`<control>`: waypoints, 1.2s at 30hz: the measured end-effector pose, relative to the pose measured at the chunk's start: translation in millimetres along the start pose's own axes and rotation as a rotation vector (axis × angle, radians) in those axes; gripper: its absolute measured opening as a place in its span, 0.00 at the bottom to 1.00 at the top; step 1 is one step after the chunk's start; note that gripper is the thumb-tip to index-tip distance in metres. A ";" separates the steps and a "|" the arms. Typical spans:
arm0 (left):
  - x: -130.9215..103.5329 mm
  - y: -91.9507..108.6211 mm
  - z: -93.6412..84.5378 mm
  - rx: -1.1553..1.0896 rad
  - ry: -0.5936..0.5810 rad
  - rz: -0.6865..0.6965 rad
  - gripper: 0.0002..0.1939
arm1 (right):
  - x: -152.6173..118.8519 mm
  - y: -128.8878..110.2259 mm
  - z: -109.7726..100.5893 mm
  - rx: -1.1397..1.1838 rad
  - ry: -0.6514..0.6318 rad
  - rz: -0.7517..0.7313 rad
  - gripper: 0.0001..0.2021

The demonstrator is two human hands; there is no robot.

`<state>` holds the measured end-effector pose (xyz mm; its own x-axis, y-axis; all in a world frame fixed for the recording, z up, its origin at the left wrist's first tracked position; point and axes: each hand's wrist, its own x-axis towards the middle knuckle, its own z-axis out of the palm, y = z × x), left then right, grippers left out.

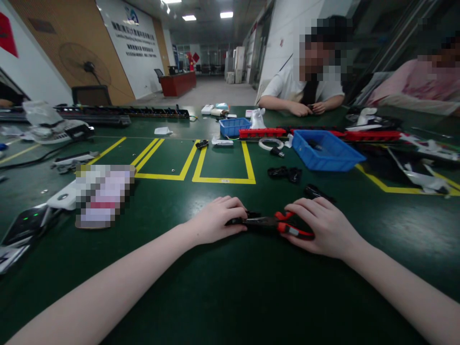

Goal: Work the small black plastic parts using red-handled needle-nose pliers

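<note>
My right hand (318, 224) is closed around the red and black handles of a pair of pliers (262, 222), whose jaws point left. My left hand (220, 219) is closed on a small black piece (235, 221) at the tip of the jaws. Its fingers cover much of that piece, and I cannot make out its exact kind. Both hands rest low over the green table (230, 287). Just behind my right hand lies a black cable bundle (318, 192), partly hidden by the fingers.
A blue bin (325, 151) and a smaller blue bin (235, 126) stand farther back beside red strips (262, 133). Coiled black cables (283, 172) lie nearer. A phone (106, 196) lies at left. Yellow tape (224, 180) marks the tabletop. Two people sit across at right.
</note>
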<state>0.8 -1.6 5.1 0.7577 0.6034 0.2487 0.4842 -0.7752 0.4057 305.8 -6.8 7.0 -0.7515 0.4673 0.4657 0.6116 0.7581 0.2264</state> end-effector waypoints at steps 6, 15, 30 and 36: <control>0.0 0.2 0.0 0.008 -0.005 0.007 0.07 | 0.1 1.0 -1.2 0.009 0.001 -0.010 0.20; 0.0 -0.2 0.5 -0.017 -0.005 0.015 0.06 | -0.7 3.0 -3.6 -0.030 -0.009 -0.017 0.20; 0.0 -2.2 1.1 -0.057 0.014 0.012 0.06 | 1.3 -6.4 -8.2 -0.060 0.031 0.005 0.19; -0.1 -2.5 1.1 -0.046 0.015 0.025 0.06 | 2.8 -7.9 -10.8 0.017 -0.017 0.027 0.19</control>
<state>0.0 0.1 3.1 0.7626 0.5870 0.2719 0.4444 -0.7807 0.4393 301.5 -16.3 15.7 -0.7389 0.4950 0.4571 0.6277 0.7524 0.1997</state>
